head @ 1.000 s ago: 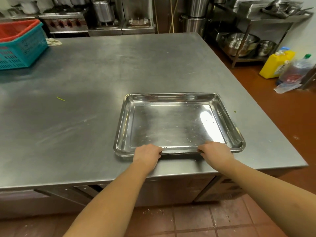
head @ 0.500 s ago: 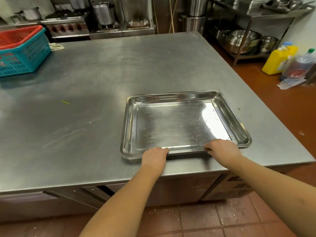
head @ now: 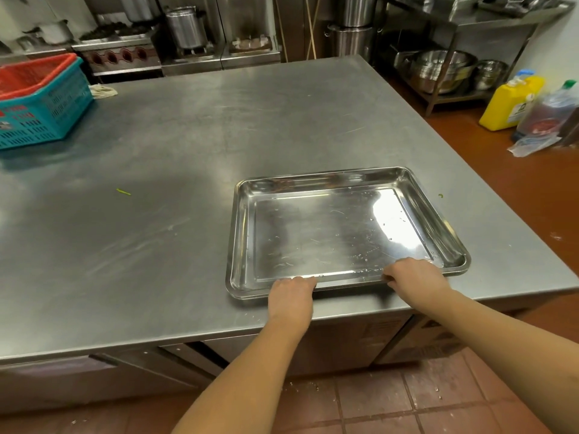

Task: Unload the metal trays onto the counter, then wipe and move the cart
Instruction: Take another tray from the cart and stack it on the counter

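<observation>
While the trays lie flat on the tabletop, near its front right corner, both hands hold their near rim. The left hand has its fingers curled at the rim towards the left end. The right hand grips the rim further right, with fingers bent over the edge. At this near edge several rims show one over another, so I think it is a stack and not one tray; how many, I cannot tell. The top tray is empty, with some water drops.

In my judgement the step is the unloading, and this load is set down. The next move calls for letting go with both hands, perhaps after a small push away from the edge. Then comes the cart, which is not in view.

The tabletop is scratched steel. At its far left stands a teal basket with a red basket in it and a cloth just beside. A green scrap lies well apart from the trays. Behind is a stove and a pot. At the right is a shelf with bowls, and a yellow jug stands on the red floor.
</observation>
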Tool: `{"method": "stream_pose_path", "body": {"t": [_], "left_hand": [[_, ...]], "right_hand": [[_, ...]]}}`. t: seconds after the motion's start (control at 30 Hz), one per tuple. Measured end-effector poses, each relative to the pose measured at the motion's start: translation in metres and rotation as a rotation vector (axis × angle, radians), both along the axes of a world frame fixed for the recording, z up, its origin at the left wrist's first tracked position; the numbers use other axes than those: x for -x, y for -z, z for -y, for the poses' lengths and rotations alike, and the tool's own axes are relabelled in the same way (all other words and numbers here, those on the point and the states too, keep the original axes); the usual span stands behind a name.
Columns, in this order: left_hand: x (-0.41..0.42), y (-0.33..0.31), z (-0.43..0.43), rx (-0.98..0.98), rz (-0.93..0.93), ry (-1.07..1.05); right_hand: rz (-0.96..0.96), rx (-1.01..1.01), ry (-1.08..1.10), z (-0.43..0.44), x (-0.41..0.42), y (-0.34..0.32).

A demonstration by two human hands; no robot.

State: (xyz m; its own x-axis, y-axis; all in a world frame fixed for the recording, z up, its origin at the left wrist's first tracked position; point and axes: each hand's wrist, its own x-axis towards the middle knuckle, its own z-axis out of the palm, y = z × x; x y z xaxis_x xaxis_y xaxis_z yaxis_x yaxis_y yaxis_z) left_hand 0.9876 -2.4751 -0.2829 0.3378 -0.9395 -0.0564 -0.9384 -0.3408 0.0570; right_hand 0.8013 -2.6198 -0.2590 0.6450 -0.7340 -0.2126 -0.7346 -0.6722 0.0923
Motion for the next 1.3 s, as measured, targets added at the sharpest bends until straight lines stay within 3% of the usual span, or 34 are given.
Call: {"method": "stream_pose_path", "body": {"t": [1.03,1.1,1.3], "left_hand": [[-0.004,-0.004,-0.005,-0.072,-0.071,0.038],[-0.007,-0.006,-0.006,-0.054,-0.148,0.031],[-0.025,-0.025,0.003,0.024,-0.707,-0.177]], "right_hand": [[0.113,-0.075,0.197,-0.015,-0.001,0.002],[0.102,-0.092,0.222,-0.016,-0.002,0.0],[0.172,-0.224,0.292,-0.028,-0.023,-0.029]]}}
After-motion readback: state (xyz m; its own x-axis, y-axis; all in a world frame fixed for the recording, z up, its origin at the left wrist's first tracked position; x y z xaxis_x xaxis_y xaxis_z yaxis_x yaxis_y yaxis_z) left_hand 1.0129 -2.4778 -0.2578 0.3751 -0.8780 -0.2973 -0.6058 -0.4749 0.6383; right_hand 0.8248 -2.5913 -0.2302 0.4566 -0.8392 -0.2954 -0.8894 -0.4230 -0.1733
